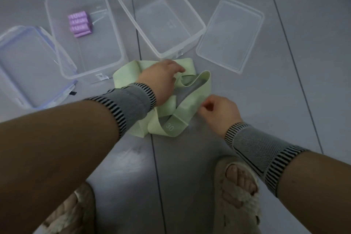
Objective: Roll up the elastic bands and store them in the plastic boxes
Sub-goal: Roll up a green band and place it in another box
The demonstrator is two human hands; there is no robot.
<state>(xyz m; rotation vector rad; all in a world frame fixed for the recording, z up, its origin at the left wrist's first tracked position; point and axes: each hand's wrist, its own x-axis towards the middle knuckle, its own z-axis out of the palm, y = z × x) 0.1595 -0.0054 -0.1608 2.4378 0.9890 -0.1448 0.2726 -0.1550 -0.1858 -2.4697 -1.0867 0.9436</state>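
A loose pile of pale green elastic bands [191, 100], one marked "30", lies on the grey floor in the middle. My left hand [161, 80] rests on the far part of the pile, fingers closed on a green band. My right hand [218, 112] pinches the right edge of a band between thumb and fingers. Several rolled purple bands [80, 23] sit inside the left clear plastic box [114, 43]. The right clear box [197, 23] holds nothing.
A blue-trimmed lid [28, 66] lies at far left and a clear lid [230, 34] at right of the boxes. My feet in fuzzy beige slippers [237, 192] stand at the bottom. A dark wall base runs along the top.
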